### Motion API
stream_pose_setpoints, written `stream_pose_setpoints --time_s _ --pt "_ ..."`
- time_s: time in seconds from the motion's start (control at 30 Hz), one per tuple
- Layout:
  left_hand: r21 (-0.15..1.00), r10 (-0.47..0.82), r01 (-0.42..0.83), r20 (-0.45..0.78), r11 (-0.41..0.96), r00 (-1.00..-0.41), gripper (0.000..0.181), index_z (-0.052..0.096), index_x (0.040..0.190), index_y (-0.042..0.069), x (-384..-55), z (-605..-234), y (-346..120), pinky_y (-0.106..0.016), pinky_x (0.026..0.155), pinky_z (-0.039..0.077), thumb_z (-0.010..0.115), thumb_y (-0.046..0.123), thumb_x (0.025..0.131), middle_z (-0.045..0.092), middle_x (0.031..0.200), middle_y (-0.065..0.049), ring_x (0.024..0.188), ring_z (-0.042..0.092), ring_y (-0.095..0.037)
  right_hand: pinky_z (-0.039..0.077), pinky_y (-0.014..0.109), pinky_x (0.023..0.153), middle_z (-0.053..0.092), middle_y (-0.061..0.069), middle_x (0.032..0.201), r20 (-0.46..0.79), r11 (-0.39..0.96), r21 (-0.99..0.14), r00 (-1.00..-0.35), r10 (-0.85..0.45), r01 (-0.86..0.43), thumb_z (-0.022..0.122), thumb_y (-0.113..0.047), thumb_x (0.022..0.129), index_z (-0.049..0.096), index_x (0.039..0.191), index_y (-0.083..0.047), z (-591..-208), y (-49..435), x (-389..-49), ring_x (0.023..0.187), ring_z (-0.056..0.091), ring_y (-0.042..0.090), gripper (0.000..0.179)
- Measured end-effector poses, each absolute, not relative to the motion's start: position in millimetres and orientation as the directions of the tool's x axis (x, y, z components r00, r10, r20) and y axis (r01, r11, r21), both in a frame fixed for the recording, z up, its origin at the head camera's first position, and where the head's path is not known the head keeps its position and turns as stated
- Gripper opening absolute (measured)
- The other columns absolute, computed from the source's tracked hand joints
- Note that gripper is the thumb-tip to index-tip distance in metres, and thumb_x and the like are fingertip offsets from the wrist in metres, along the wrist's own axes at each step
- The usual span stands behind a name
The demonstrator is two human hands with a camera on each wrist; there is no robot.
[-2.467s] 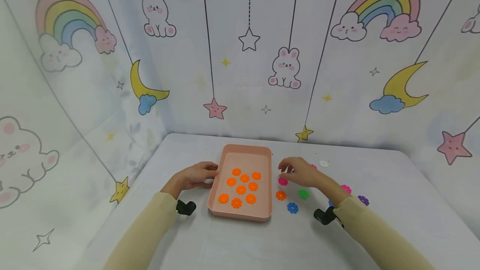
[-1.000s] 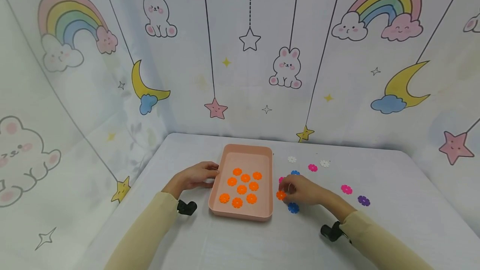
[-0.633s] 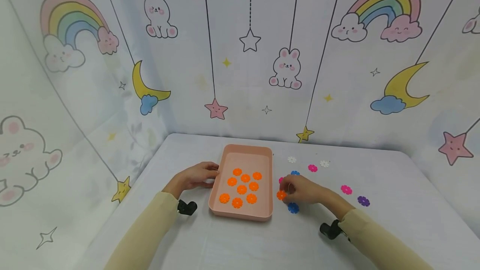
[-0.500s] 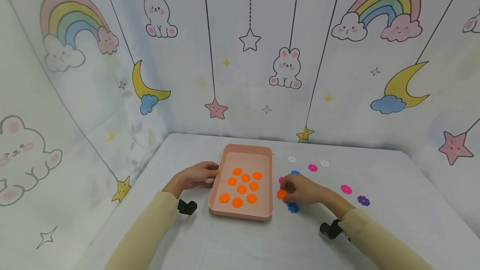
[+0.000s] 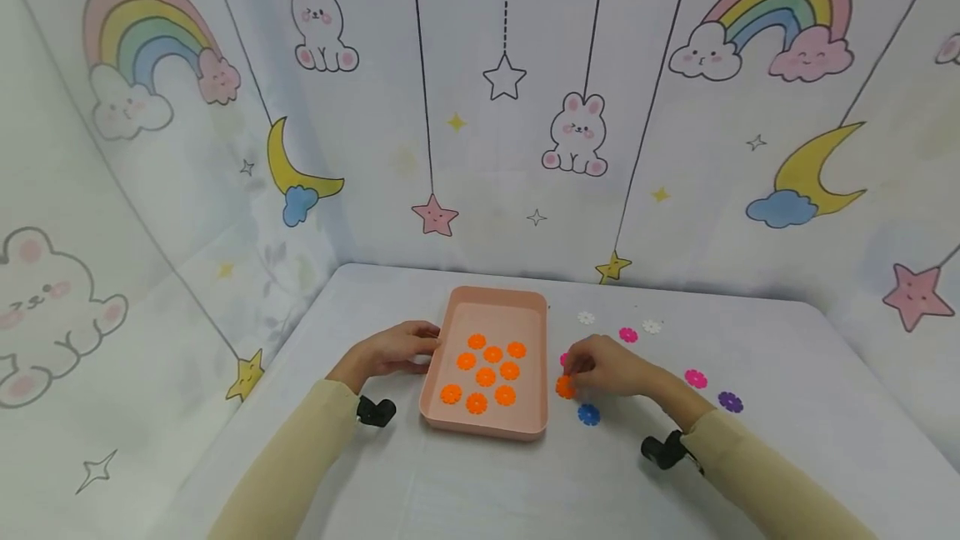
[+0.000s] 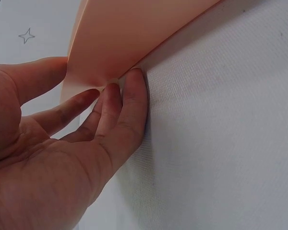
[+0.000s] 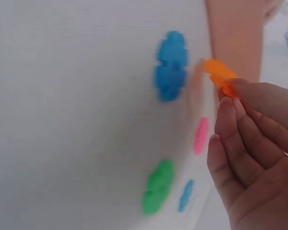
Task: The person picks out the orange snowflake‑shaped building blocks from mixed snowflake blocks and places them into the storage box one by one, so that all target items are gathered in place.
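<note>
Orange and flower-shaped, a small plastic disc (image 5: pixel 564 387) was pinched in the fingertips of the right hand (image 5: pixel 609 367), lifted just off the white table (image 5: pixel 787 440) beside the shallow pink plastic tray (image 5: pixel 486 432). The left hand (image 5: pixel 393 350) pressed relaxed, straight fingers against the tray's left wall. A blue flower disc (image 5: pixel 588 414) lay near.

Tray (image 5: pixel 450 419): smooth matt plastic. Table cover (image 6: pixel 221 143): woven cloth. Orange flower (image 7: pixel 221 76): prob. plastic.
</note>
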State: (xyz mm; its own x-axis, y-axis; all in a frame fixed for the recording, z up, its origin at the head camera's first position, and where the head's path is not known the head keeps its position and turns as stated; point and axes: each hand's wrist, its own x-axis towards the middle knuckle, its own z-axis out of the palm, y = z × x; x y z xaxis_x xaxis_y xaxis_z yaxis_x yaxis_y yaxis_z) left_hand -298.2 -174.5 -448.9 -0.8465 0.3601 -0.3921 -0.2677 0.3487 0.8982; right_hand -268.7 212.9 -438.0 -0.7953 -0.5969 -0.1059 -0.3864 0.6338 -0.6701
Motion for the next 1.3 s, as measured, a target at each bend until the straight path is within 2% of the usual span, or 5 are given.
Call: stream_pose_setpoints --time_s 0.2,0.47,0.6,0.87,1.3 --pt "0.902 0.377 -0.270 -0.393 0.338 -0.839 0.049 0.044 0.148 -0.003 -299.8 -449.5 -175.0 -0.044 0.098 0.057 0.057 0.016 0.106 0.047 0.149 -0.021 0.114 0.061 -0.027 0.059 0.024 0.076 0.072 -0.001 0.089 -0.058 0.587 -0.684 -0.770 -0.635 -0.433 0.075 -0.010 0.093 0.073 0.097 -0.007 -406.9 201.4 -281.0 0.081 0.067 0.016 0.005" --pt "0.898 0.366 -0.278 -0.399 0.341 -0.841 0.047 0.046 0.147 -0.001 -297.7 -448.4 -177.0 -0.043 0.097 0.057 0.058 0.016 0.105 0.050 0.146 -0.019 0.114 0.062 -0.027 0.062 0.032 0.080 0.074 0.004 0.090 -0.003 0.542 -0.712 -0.771 -0.637 -0.445 0.074 -0.009 0.094 0.073 0.097 -0.005 -386.3 166.4 -303.6 0.087 0.071 0.030 0.006" --pt "0.897 0.356 -0.281 -0.399 0.340 -0.845 0.047 0.046 0.147 -0.001 -298.6 -447.8 -176.3 -0.043 0.097 0.057 0.059 0.016 0.105 0.051 0.146 -0.019 0.113 0.062 -0.027 0.061 0.036 0.080 0.074 0.004 0.091 -0.002 0.545 -0.730 -0.796 -0.605 -0.412 0.074 -0.009 0.094 0.074 0.098 -0.004 -392.3 151.3 -319.6 0.088 0.069 0.032 0.007" --pt "0.893 0.338 -0.288 -0.405 0.345 -0.850 0.048 0.045 0.148 -0.001 -297.6 -447.3 -175.4 -0.043 0.096 0.057 0.058 0.017 0.105 0.049 0.148 -0.018 0.112 0.062 -0.026 0.059 0.034 0.086 0.073 0.003 0.093 -0.016 0.595 -0.706 -0.831 -0.555 -0.384 0.074 -0.005 0.092 0.075 0.098 -0.003 -419.7 127.5 -346.4 0.087 0.068 0.018 0.007" --pt "0.899 0.352 -0.285 -0.399 0.334 -0.847 0.049 0.045 0.148 -0.002 -300.8 -450.6 -178.2 -0.043 0.096 0.058 0.059 0.016 0.105 0.050 0.148 -0.019 0.112 0.062 -0.026 0.058 0.034 0.087 0.070 0.000 0.093 -0.001 0.675 -0.624 -0.863 -0.505 -0.394 0.077 -0.008 0.090 0.072 0.098 -0.008 -448.6 112.8 -358.1 0.087 0.063 0.017 0.010"
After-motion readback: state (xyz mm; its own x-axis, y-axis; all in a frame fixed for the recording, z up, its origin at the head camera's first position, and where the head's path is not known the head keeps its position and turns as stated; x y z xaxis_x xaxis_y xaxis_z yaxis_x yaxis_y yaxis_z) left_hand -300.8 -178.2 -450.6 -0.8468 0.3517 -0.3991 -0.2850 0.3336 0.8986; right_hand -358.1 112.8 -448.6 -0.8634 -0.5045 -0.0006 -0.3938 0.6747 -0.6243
